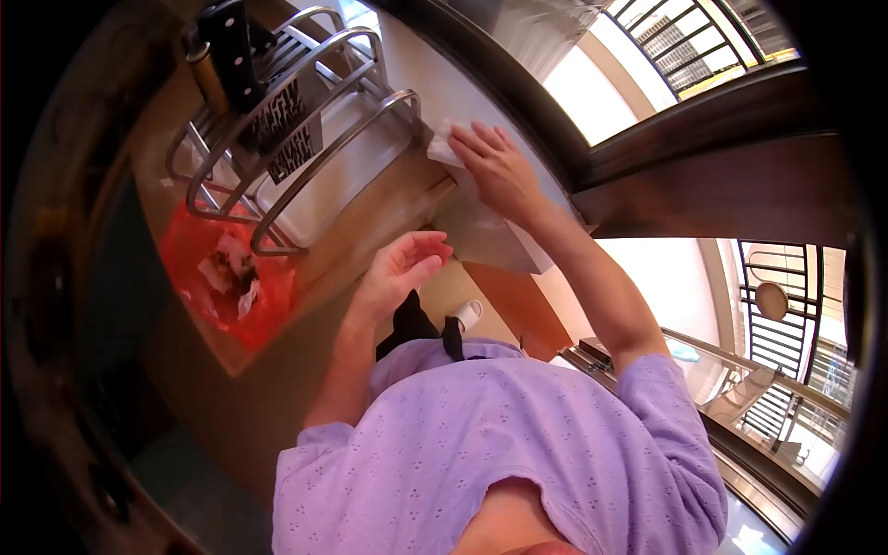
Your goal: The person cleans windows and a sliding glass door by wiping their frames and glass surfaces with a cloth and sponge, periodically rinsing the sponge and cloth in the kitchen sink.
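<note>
My right hand point(495, 166) lies flat on a white cloth point(444, 146) and presses it against the pale surface at the corner of the wooden counter point(388, 199), right beside the metal rack point(305, 120). My left hand point(402, 264) hovers lower, near the counter's edge, with its fingers loosely curled and apart and nothing in it. My purple shirt point(499, 444) fills the bottom of the view.
The metal rack holds a white tray point(347, 157) and a black-handled knife point(231, 51). A red plastic bag point(222, 273) with scraps lies on the counter below it. A dark window frame point(703, 185) and grilles stand to the right. My feet show on the floor point(462, 314).
</note>
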Motion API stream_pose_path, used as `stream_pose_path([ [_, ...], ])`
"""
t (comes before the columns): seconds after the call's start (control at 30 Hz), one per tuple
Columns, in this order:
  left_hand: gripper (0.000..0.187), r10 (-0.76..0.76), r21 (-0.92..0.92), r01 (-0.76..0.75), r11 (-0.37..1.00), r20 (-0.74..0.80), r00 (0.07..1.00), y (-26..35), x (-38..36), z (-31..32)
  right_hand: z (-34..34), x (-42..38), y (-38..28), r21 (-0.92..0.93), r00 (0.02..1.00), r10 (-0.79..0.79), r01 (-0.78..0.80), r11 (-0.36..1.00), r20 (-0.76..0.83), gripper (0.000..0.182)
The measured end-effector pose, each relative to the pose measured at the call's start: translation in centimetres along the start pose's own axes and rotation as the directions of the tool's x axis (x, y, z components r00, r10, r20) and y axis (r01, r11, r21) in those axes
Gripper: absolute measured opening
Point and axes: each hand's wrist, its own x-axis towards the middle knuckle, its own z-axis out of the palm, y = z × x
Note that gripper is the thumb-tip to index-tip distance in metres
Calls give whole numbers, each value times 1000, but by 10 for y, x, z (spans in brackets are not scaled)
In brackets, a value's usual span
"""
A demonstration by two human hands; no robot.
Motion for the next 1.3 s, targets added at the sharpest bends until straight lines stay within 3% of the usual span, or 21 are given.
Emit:
stream_pose_path([
  [0.13, 32, 15, -27, -17, 999, -91, 996, -5, -1, -15, -12, -65, -5, -22, 999, -2, 3, 1000, 51, 55],
  [0.37, 31, -14, -32, 10, 999, -110, 994, -4, 0, -19, 4, 7, -2, -11, 997, -63, 63, 998, -36, 42],
  [0.53, 31, 16, -47, -21, 999, -96, 995, -2, 9, -14, -17, -84, -12, -70, 1000, 24, -23, 997, 19, 47],
  [0.63, 31, -16, -41, 13, 999, -76, 997, -4, 12, -14, -6, -29, -9, -20, 999, 5, -4, 1000, 49, 47],
  [0.73, 32, -27, -32, 25, 999, -75, 997, -10, 16, -8, 20, 12, -10, -28, 999, 9, -10, 1000, -45, 50],
  [0.83, 31, -58, 0, 58, 998, -61, 996, -13, 20, -8, 3, -61, -23, 59, 985, 144, -139, 989, -94, 51],
  [0.97, 31, -77, -13, 77, 997, -25, 997, -13, 21, 0, -50, -158, -42, -12, 876, 483, -483, 876, 13, 46],
  [1.1, 30, -50, -29, 49, 998, -18, 999, -14, 20, 9, -39, -145, -37, -62, 914, 403, -405, 912, -36, 45],
  [1.3, 31, -84, 9, 85, 996, -30, 996, -22, 12, 2, 28, 18, 16, -104, 961, 140, -169, 980, -240, 39],
])
